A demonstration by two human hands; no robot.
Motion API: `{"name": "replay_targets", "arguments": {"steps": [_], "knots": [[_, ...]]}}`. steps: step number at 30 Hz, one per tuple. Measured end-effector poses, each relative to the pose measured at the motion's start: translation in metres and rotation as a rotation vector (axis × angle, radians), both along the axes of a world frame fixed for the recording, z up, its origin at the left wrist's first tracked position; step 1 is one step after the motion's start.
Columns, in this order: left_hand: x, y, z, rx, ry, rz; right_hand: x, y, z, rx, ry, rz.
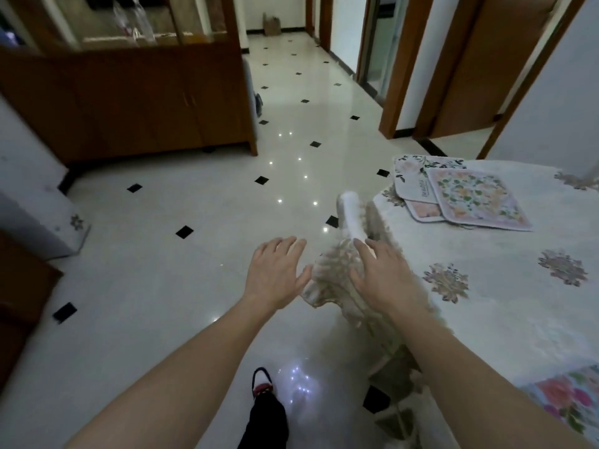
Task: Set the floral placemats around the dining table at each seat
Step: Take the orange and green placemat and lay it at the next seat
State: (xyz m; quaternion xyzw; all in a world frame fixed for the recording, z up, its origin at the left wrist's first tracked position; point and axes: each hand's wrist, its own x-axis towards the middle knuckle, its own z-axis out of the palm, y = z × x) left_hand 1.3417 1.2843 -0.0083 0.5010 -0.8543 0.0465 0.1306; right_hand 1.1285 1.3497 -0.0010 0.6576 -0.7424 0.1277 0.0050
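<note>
Both hands are held out in front with nothing in them. The left hand (275, 273) is spread flat over the floor (194, 205), fingers apart. The right hand (385, 273) is open too, and it is seen over a white, lacy thing (337, 273) at the table's corner. It may be a chair back or the hanging edge of the tablecloth; that cannot be told, and it cannot be told if it is being touched.

A pile of flowery placemats (460, 192) is seen on the far corner of the table (505, 303), well apart from both hands. They are laid one over another, so it looks like they are kept there together until they are carried to the seats. How many are in the pile cannot be counted, because the lower ones are covered.

One more flowery mat (570, 396) is seen at the near edge of the table, cut off by the side of the view. It may be set at a seat already.

Most of the table is out of view, and no seats can be made out clearly. The room is dim. A foot in a dark shoe (262, 387) is seen on the floor below.
</note>
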Motion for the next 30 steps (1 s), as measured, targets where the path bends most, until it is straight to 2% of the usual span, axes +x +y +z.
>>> {"name": "replay_targets", "arguments": {"steps": [17,24,30], "knots": [[0.093,-0.289,-0.019,0.039,0.018,0.020,0.089,-0.297,-0.011,0.077,0.052,0.028],[0.083,-0.366,-0.018,0.035,0.001,-0.037,0.081,-0.364,-0.012,0.102,0.045,-0.009],[0.037,-0.439,-0.018,0.063,-0.053,-0.104,0.039,-0.422,-0.016,0.098,0.052,-0.077]]}}
